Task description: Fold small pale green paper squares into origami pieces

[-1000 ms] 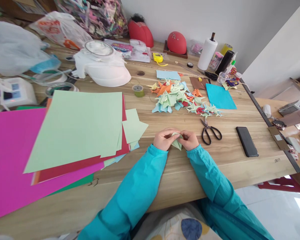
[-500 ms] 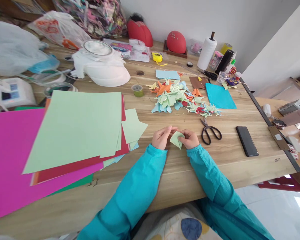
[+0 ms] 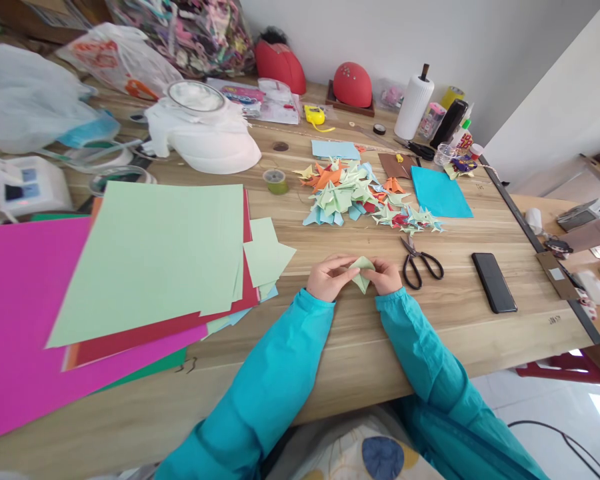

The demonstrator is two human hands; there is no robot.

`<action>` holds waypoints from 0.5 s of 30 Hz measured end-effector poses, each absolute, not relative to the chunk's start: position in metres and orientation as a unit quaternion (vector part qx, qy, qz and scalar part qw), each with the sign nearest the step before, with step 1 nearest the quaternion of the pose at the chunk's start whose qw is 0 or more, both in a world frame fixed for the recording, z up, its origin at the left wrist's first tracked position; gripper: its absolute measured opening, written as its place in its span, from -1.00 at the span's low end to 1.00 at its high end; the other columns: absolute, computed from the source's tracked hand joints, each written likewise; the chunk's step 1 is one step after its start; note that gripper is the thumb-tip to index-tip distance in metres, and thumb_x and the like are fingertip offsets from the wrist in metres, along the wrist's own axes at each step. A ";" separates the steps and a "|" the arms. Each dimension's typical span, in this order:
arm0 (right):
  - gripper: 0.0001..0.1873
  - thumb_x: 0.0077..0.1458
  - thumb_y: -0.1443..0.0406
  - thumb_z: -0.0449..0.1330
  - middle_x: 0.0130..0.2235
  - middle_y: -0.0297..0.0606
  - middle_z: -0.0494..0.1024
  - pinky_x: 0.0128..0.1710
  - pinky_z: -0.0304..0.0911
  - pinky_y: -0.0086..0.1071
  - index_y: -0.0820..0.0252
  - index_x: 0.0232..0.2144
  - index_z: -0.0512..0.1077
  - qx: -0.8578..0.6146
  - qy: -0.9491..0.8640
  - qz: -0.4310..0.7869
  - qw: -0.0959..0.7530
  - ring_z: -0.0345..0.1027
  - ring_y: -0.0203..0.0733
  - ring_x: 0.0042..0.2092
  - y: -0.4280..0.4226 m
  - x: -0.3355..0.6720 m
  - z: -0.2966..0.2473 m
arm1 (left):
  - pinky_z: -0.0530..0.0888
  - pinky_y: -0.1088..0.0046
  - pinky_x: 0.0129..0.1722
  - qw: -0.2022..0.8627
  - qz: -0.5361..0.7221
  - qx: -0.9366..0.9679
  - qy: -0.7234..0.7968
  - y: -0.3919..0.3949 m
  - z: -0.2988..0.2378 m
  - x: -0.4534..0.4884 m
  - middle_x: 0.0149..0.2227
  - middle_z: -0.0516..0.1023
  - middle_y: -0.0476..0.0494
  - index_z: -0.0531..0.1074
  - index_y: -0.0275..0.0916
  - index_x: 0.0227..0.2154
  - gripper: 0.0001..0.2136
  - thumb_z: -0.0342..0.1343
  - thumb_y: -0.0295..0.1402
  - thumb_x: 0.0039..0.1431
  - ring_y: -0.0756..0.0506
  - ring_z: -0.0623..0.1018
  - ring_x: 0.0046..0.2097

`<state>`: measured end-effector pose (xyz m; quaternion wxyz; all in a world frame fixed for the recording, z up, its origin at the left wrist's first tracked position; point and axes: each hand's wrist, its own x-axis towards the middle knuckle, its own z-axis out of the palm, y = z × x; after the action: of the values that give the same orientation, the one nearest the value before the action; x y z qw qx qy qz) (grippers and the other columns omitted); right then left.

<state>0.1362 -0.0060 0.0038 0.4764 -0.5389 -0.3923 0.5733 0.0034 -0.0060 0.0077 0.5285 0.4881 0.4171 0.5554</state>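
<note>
At twelve o'clock from left hand (image 3: 326, 279) and right hand (image 3: 387, 277), folded shapes (image 3: 346, 193) lie heaped; each grip pinches part-folded green paper (image 3: 363, 283); loose pieces (image 3: 269, 261) at nine remain unfolded.

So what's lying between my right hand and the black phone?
Black-handled scissors lie between your right hand and the phone, as the head view shows.
</note>
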 end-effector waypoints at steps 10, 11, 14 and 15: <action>-0.79 -0.43 0.28 0.25 -0.64 -0.43 0.37 -0.64 0.08 -0.50 0.24 -0.60 0.36 -0.545 -0.422 0.559 0.460 0.14 -0.41 -0.62 -0.010 0.129 0.008 | 0.44 0.46 -0.35 0.448 0.549 0.560 0.430 -0.001 -0.005 0.000 -0.40 0.52 -0.10 0.54 -0.24 -0.49 -0.87 0.22 -0.32 -0.15 -0.05 0.49 -0.33; -0.79 -0.43 0.29 0.25 -0.64 -0.43 0.38 -0.61 0.10 -0.49 0.24 -0.60 0.36 -0.543 -0.428 0.555 0.463 0.16 -0.40 -0.60 -0.010 0.129 0.007 | 0.44 0.46 -0.35 0.444 0.546 0.568 0.427 -0.001 -0.004 -0.001 -0.40 0.52 -0.10 0.54 -0.24 -0.49 -0.88 0.21 -0.33 -0.14 -0.04 0.49 -0.34; -0.81 -0.42 0.29 0.23 -0.61 -0.42 0.40 -0.54 0.15 -0.47 0.24 -0.60 0.36 -0.536 -0.449 0.543 0.465 0.21 -0.38 -0.56 -0.009 0.129 0.004 | 0.44 0.48 -0.35 0.423 0.548 0.583 0.425 -0.002 -0.001 -0.001 -0.39 0.52 -0.10 0.54 -0.23 -0.48 -0.90 0.20 -0.36 -0.11 -0.03 0.49 -0.34; -0.81 -0.41 0.30 0.22 -0.60 -0.41 0.40 -0.53 0.16 -0.46 0.24 -0.60 0.36 -0.534 -0.457 0.540 0.463 0.22 -0.37 -0.55 -0.009 0.129 0.003 | 0.44 0.48 -0.34 0.414 0.554 0.585 0.423 -0.003 -0.001 -0.001 -0.39 0.52 -0.10 0.54 -0.23 -0.48 -0.91 0.19 -0.37 -0.10 -0.03 0.49 -0.33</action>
<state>0.1288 -0.0090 0.0029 0.4628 -0.5343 -0.4567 0.5401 -0.0011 -0.0026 -0.0007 0.4143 0.5854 0.4227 0.5541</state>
